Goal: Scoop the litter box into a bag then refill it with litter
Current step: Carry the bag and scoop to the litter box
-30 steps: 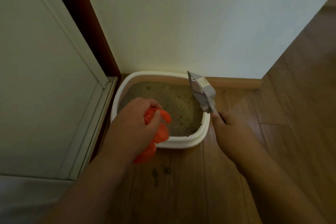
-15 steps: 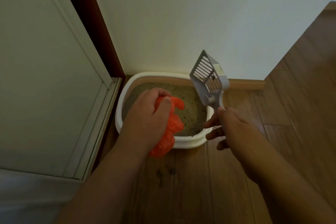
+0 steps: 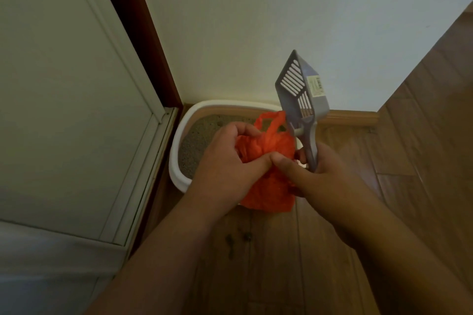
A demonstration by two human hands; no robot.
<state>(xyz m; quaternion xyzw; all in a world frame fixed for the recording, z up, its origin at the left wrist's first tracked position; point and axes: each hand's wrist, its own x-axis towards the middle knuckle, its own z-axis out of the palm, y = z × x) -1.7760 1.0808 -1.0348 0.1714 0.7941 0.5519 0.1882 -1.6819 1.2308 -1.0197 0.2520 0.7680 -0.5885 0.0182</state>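
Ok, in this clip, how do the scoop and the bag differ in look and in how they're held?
The scoop is grey, rigid, slotted plastic; the bag is orange, soft and crumpled. The scoop stands upright, raised above the litter box, while the bag hangs bunched in front of it. The right hand grips the scoop's handle, whereas both the left hand and the right hand's thumb work the bag. Both are held off the floor.

Litter box [image 3: 179,161] near rim at 6 o'clock hidden behind orange bag [image 3: 268,194] and hands; scoop [image 3: 299,94] label unreadable.
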